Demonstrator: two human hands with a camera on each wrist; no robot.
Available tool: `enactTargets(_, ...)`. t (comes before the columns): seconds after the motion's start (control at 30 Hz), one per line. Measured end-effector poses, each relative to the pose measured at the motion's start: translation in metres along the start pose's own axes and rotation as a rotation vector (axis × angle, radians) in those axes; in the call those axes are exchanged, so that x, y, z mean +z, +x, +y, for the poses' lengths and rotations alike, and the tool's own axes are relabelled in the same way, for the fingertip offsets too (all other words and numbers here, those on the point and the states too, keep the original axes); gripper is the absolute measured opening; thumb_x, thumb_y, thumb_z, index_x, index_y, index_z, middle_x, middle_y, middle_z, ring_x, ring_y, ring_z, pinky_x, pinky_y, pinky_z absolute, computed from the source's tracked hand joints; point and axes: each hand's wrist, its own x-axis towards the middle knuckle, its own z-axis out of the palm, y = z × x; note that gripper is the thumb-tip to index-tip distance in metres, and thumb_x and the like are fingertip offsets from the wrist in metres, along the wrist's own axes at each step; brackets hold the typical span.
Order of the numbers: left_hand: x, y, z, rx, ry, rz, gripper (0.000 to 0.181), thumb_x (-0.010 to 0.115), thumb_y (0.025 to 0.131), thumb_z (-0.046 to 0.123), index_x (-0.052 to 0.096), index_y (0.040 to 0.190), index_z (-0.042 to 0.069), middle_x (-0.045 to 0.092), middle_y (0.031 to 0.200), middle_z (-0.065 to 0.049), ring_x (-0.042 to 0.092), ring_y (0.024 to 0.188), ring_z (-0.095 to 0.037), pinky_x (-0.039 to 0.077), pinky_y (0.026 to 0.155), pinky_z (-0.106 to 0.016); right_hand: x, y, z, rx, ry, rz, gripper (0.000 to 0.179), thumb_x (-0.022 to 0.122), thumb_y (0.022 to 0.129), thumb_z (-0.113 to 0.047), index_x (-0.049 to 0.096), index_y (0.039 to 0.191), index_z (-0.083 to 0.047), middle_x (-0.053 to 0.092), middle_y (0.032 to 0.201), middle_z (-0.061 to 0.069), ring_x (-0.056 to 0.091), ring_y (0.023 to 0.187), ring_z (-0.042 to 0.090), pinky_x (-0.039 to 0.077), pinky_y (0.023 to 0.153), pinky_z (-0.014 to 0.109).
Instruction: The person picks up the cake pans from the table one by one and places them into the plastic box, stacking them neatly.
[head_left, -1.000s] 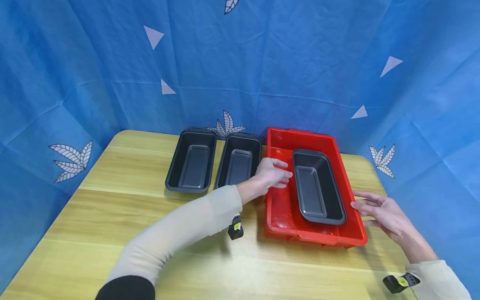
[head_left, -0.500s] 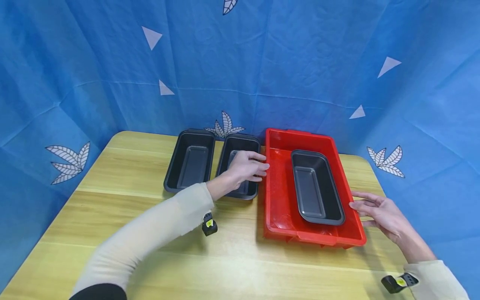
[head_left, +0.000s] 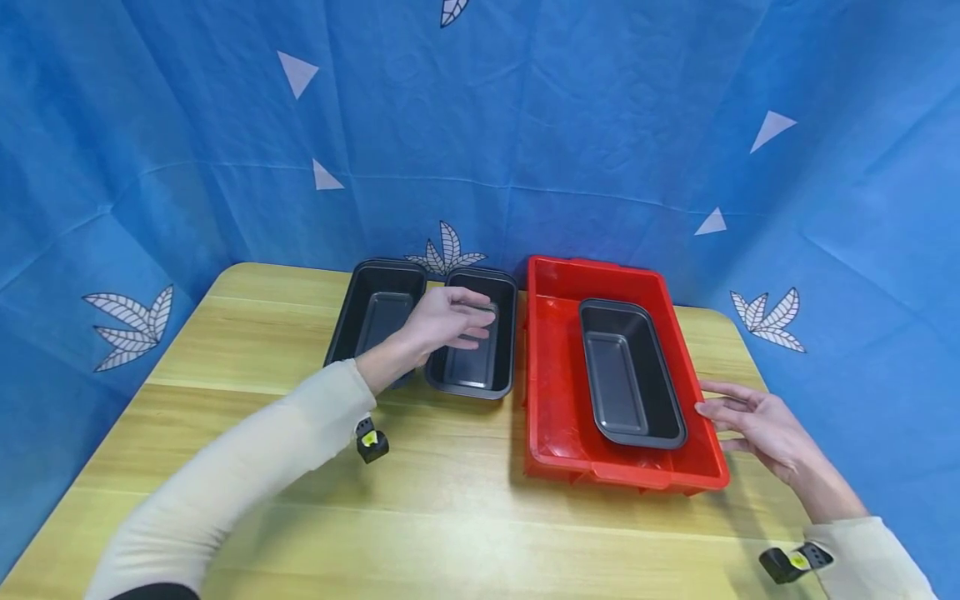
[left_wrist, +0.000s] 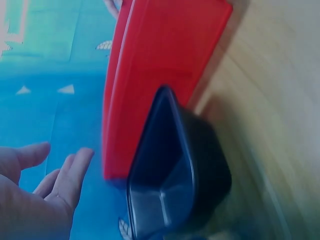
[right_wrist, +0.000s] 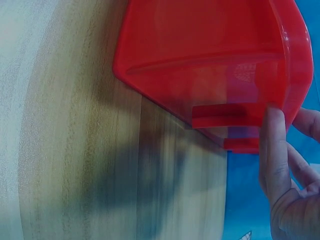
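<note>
My left hand hovers over the middle of three dark loaf pans, fingers spread and holding nothing. That loaf pan stands on the table next to the red bin. A second loaf pan is on its left, partly hidden by the left hand and wrist. The third loaf pan lies inside the red bin. My right hand holds the bin's right rim. In the right wrist view one finger lies against the outer wall, with the rim between it and another digit.
The light wooden table carries all the pans and the bin. A blue patterned cloth hangs right behind the table's back edge and round its sides. The bin and the pans stand close to that back edge.
My left hand has moved left, out from over the red bin to above the middle loaf pan. The right hand has stayed at the bin's rim, and the pans have not moved.
</note>
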Motion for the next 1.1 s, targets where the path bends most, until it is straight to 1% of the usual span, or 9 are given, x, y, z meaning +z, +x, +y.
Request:
enactTargets(0.17,-0.022,-0.005,0.001,0.004,0.022,0.024,0.041,0.074,0.100,0.015,0.065,0.138,0.006,0.073,0.134,-0.019,0.076,0.116,-0.037,0.067,0.092,-0.044,-0.001,0.001,0.000,-0.009,0.012,-0.006,0.050,0.066,0.105,-0.026,0.054,0.152,-0.016,0.075,0.102,-0.022,0.077,0.092,0.007,0.069,0.078,0.033)
enactTargets(0.23,-0.031,-0.006,0.000,0.011,0.033,0.029,0.042,0.073,0.100,0.016,0.065,0.140,0.006,0.073,0.134,-0.020,0.077,0.112,-0.034,0.067,0.091,-0.043,0.000,0.001,0.001,-0.011,0.022,-0.009,0.047,0.066,0.105,-0.025,0.055,0.150,-0.018,0.075,0.102,-0.021,0.077,0.091,0.007,0.069,0.078,0.034)
enactTargets(0.3,-0.040,-0.008,-0.002,0.021,0.055,0.037,0.043,0.073,0.101,0.017,0.064,0.141,0.007,0.072,0.136,-0.021,0.078,0.108,-0.031,0.067,0.091,-0.043,0.000,0.002,0.002,-0.013,0.027,-0.011,0.048,0.066,0.105,-0.025,0.054,0.151,-0.016,0.075,0.102,-0.021,0.077,0.091,0.007,0.069,0.078,0.034)
enactTargets(0.5,-0.067,-0.012,-0.007,0.047,0.112,0.069,0.045,0.072,0.101,0.020,0.063,0.143,0.007,0.070,0.138,-0.023,0.079,0.094,-0.018,0.067,0.091,-0.045,0.000,0.003,0.004,-0.014,-0.003,0.000,0.063,0.066,0.105,-0.027,0.042,0.159,-0.003,0.074,0.101,-0.021,0.077,0.091,0.008,0.069,0.079,0.035)
enactTargets(0.53,-0.071,-0.012,-0.008,0.047,0.119,0.077,0.045,0.072,0.101,0.020,0.062,0.143,0.007,0.070,0.138,-0.023,0.080,0.096,-0.020,0.067,0.090,-0.044,0.000,0.003,0.004,-0.011,-0.008,0.002,0.063,0.066,0.105,-0.028,0.043,0.159,-0.004,0.074,0.101,-0.021,0.077,0.091,0.008,0.069,0.080,0.035)
enactTargets(0.73,-0.098,-0.018,-0.012,0.038,0.141,0.103,0.049,0.070,0.102,0.020,0.058,0.147,0.004,0.066,0.144,-0.023,0.079,0.098,-0.019,0.067,0.091,-0.042,0.001,0.001,0.002,-0.005,-0.023,0.010,0.068,0.068,0.104,-0.032,0.041,0.160,-0.005,0.073,0.101,-0.022,0.077,0.092,0.008,0.069,0.081,0.036)
enactTargets(0.87,-0.116,-0.024,-0.015,0.024,0.164,0.120,0.052,0.070,0.103,0.022,0.056,0.150,0.005,0.064,0.148,-0.022,0.078,0.094,-0.013,0.068,0.088,-0.038,0.000,0.002,0.003,-0.009,-0.029,0.007,0.071,0.066,0.105,-0.030,0.035,0.161,0.001,0.073,0.101,-0.022,0.076,0.092,0.006,0.069,0.079,0.035)
enactTargets(1.0,-0.132,-0.028,-0.019,0.009,0.175,0.132,0.055,0.070,0.103,0.025,0.053,0.152,0.006,0.062,0.150,-0.021,0.077,0.091,-0.007,0.068,0.089,-0.036,0.000,0.002,0.002,-0.012,-0.025,0.007,0.069,0.066,0.105,-0.028,0.036,0.161,0.001,0.073,0.101,-0.022,0.076,0.092,0.006,0.069,0.079,0.034)
enactTargets(1.1,-0.143,-0.031,-0.023,0.000,0.171,0.142,0.058,0.069,0.103,0.025,0.050,0.154,0.005,0.060,0.152,-0.023,0.076,0.091,-0.006,0.068,0.089,-0.035,0.000,0.001,0.001,-0.010,-0.023,0.007,0.070,0.066,0.105,-0.028,0.036,0.161,0.001,0.073,0.102,-0.022,0.076,0.092,0.006,0.069,0.080,0.035)
